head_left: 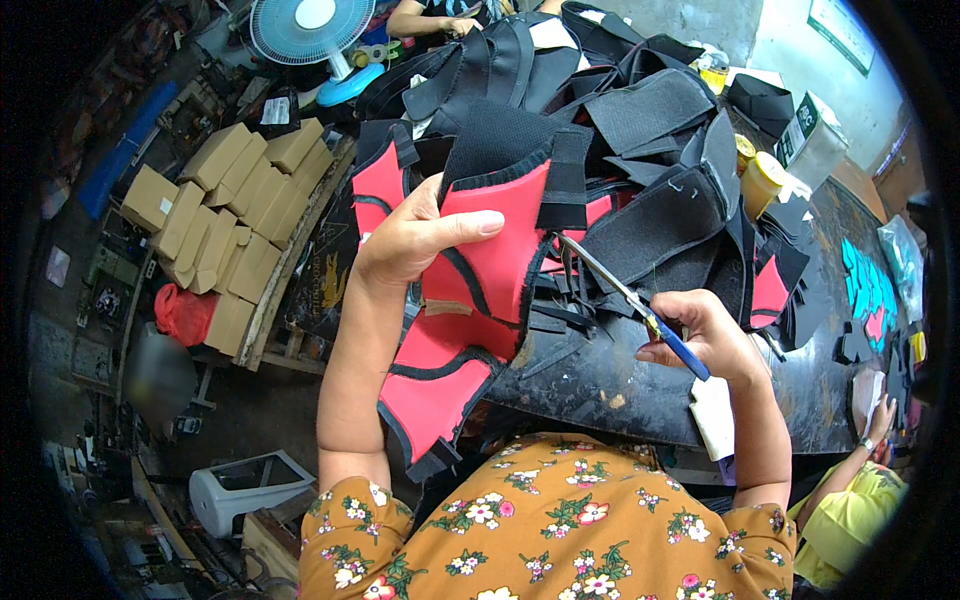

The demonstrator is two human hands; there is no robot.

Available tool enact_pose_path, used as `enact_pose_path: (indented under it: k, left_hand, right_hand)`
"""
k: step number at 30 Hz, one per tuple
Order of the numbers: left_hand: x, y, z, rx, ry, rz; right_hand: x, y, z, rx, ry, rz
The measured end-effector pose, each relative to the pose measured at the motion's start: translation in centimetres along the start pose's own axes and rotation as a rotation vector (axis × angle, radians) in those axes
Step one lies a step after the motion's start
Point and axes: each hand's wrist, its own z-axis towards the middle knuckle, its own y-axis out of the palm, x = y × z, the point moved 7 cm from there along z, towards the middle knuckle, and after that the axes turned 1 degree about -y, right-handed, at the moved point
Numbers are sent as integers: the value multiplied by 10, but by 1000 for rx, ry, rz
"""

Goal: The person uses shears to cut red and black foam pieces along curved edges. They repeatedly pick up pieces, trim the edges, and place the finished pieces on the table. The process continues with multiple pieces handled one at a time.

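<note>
My left hand (pixel 415 235) grips a red and black sewn fabric piece (pixel 495 250), like a support brace, with the thumb lying across its red face. The piece has black edging, a broad black band at the top and a narrower black strap at its upper right. Its lower end hangs toward my lap. My right hand (pixel 712 335) is closed round the blue handles of a pair of scissors (pixel 628 292). The scissor tips are at the piece's right edge, just below the black strap; whether they touch it I cannot tell.
A heap of black fabric pieces (pixel 650 215) covers much of the dark table (pixel 620 400). Yellow jars (pixel 762 183) and turquoise cutouts (pixel 866 280) are on the right. Cardboard boxes (pixel 250 205) and a blue fan (pixel 312 30) stand left. Other people work at the far side and right.
</note>
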Motion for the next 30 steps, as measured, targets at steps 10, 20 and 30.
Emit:
enact_pose_path:
  k: [10, 20, 30]
  left_hand:
    - [-2, -15, -9, 51, -13, -4]
    - [3, -12, -12, -38, -14, 129]
    - [73, -170, 4, 314, 386, 288]
  right_hand:
    - [-40, -15, -4, 251, -206, -721]
    - [-50, -11, 9, 273, -230, -900]
    - [9, 45, -24, -158, -49, -692]
